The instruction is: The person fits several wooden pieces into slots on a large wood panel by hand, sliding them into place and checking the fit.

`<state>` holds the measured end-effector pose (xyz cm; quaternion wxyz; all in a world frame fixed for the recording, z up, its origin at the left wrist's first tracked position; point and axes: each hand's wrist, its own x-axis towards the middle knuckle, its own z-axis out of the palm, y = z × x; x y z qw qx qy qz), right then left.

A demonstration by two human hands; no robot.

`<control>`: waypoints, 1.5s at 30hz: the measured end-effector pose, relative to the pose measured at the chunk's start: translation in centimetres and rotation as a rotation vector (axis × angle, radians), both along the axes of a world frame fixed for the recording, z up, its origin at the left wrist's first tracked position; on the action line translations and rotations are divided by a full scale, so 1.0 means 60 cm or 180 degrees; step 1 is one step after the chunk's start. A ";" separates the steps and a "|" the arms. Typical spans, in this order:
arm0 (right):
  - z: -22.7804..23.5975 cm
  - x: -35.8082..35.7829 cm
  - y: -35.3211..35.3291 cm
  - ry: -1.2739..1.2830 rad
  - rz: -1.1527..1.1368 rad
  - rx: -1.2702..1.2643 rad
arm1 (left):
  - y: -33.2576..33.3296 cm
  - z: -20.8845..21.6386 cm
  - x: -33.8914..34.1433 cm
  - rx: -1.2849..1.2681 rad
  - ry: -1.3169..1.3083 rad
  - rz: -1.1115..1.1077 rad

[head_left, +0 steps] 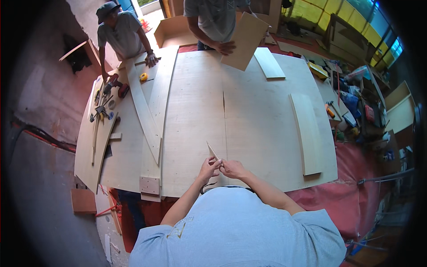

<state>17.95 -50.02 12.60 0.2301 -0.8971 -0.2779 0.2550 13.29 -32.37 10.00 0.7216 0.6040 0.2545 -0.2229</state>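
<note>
Close to my body, over the near edge of the large pale wooden worktable (193, 111), both my hands meet around a thin, pale, pointed piece (212, 150) that looks like a wood strip seen nearly edge-on. My left hand (208, 169) pinches its lower end between closed fingers. Touching the left fingertips, my right hand (233, 169) is closed at the same end. The piece tilts up and away to the left. A dark narrow slot (223, 101) in the tabletop lies beyond it.
Long boards (156, 107) lie at left, beside a red cordless drill (116, 86), a yellow tape measure (143, 77) and small tools. A pale panel (305, 133) lies at right. One person (213, 22) holds a board (245, 41); another person (120, 33) leans on the table.
</note>
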 end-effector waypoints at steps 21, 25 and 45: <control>-0.148 0.135 -0.201 -0.0723 -0.2365 -0.0621 | 0.009 -0.029 0.290 0.2233 -0.1040 -0.0177; -0.228 0.150 -0.234 -0.1072 -0.2661 -0.0931 | 0.011 -0.030 0.394 0.2394 -0.1107 -0.0346; -0.234 0.148 -0.239 -0.1837 -0.2697 -0.0751 | -0.025 -0.121 0.592 0.3145 -0.1217 -0.0202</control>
